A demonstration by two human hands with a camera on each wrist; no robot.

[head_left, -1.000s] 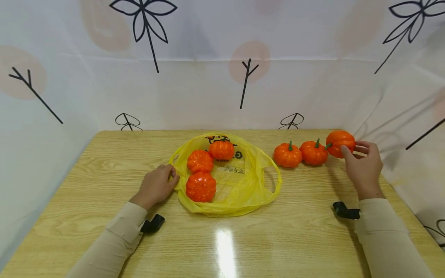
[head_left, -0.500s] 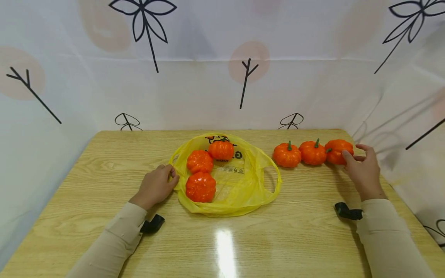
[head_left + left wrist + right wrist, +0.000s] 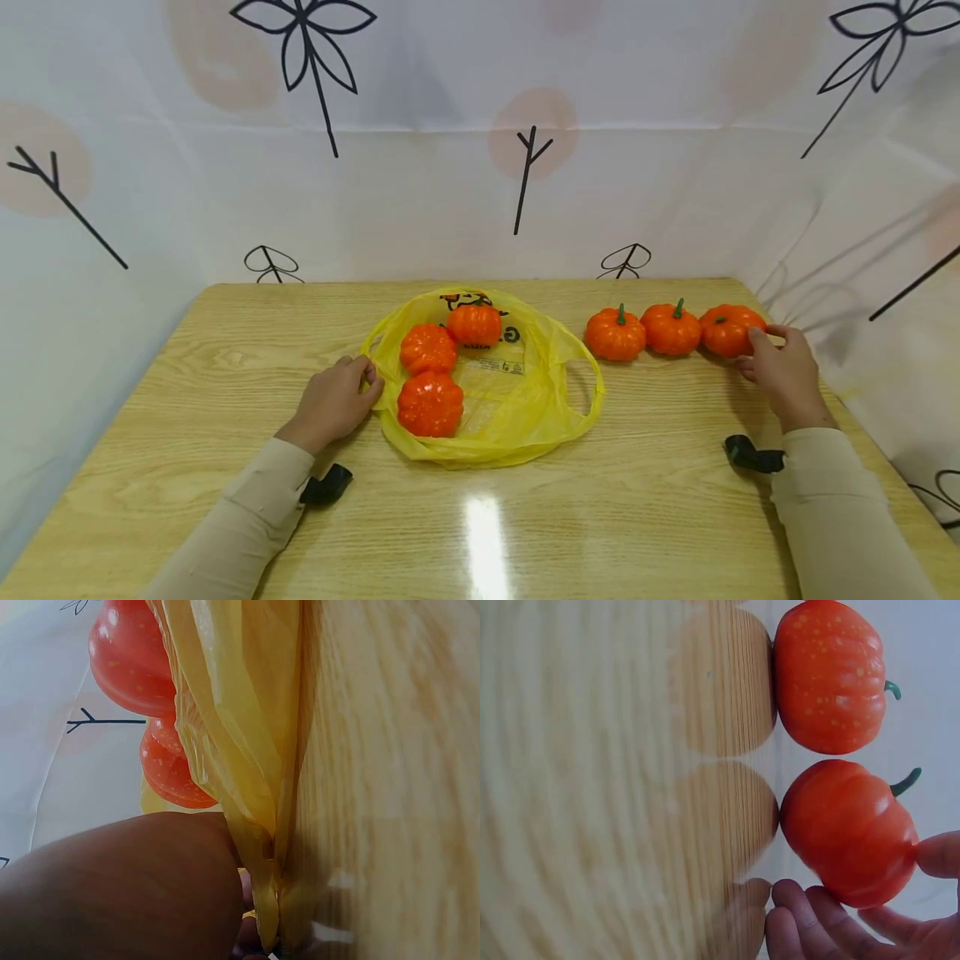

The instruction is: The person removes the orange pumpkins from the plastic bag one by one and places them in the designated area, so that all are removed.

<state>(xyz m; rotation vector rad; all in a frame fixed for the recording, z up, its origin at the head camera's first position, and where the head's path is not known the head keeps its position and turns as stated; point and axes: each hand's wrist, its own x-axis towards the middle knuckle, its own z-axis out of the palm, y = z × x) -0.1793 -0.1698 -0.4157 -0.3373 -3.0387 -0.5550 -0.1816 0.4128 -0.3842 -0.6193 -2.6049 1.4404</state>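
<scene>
My left hand (image 3: 332, 402) pinches the left handle edge of a yellow plastic bag (image 3: 517, 408), which lies spread with its mouth up. In the left wrist view the gathered plastic (image 3: 259, 847) runs down between thumb and fingers. Three orange toy pumpkins sit inside along the bag's left side: one at the back (image 3: 476, 323), a middle one (image 3: 429, 350) and a front one (image 3: 430, 406). At the right, my right hand (image 3: 787, 371) holds a toy pumpkin (image 3: 726, 332), thumb on its upper side, fingers around its lower side. The right wrist view shows this pumpkin (image 3: 847, 832) tilted, its green stem leaning.
Two more orange pumpkins, a left one (image 3: 615, 335) and a middle one (image 3: 671, 329), stand upright in a row beside the held one. The wooden table (image 3: 585, 517) ends at a patterned white cloth wall (image 3: 420, 208) behind and to the right.
My right hand has lowered the pumpkin from above onto the row's right end and turned its stem from pointing left to more upright. The left hand and the bag stay put.
</scene>
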